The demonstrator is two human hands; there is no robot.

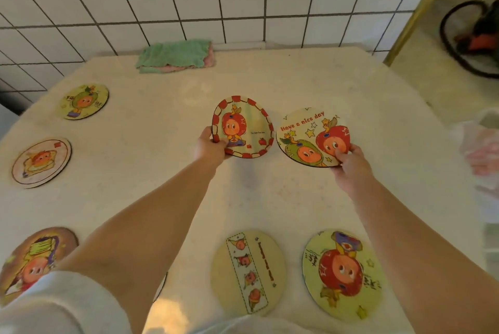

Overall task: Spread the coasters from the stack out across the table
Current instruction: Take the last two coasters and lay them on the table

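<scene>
My left hand (209,145) grips a round coaster with a red checked border (244,124), tilted up above the table's middle. Just to its right, my right hand (348,162) pinches the near edge of a "Have a nice day" coaster (307,135) showing a green and a red fruit figure. Several other coasters lie flat on the pale table (162,131): a green one (84,101) far left, a pale pink one (41,163) below it, a brown one (29,266) at near left, a strip-pattern one (247,271) and a red-apple one (343,274) near me.
A folded green and pink cloth (175,56) lies at the table's far edge against the white tiled wall. A translucent plastic bag (483,150) sits at the right edge. A black wire basket (469,36) stands beyond the table at far right.
</scene>
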